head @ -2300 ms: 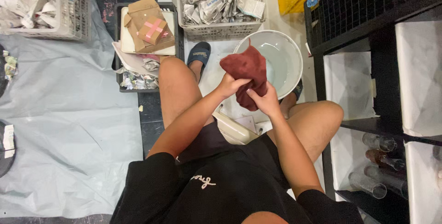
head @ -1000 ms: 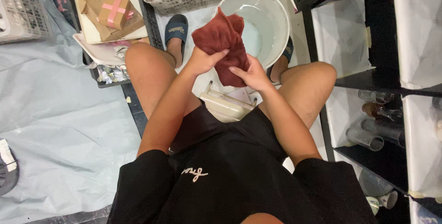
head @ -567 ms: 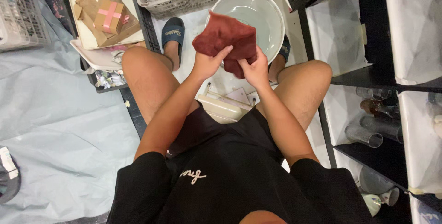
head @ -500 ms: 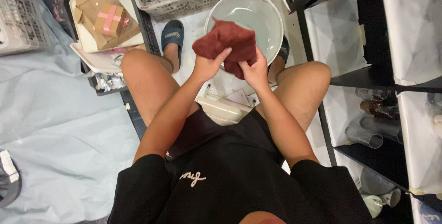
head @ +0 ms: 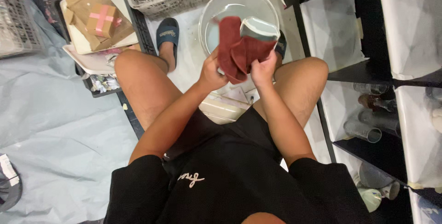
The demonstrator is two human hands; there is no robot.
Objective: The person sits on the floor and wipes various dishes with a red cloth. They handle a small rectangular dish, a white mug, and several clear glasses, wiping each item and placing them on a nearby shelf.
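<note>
Dark red cloth (head: pixel 239 51), soft, limp, draping around pale bowl-like dish (head: pixel 258 26) in upper centre of frame, above white basin (head: pixel 216 9). Left hand (head: pixel 212 71) gripping cloth; right hand (head: pixel 263 69) pinching cloth and dish. Dish probably fragile, slippery; safest supporting through cloth, by rim.
</note>
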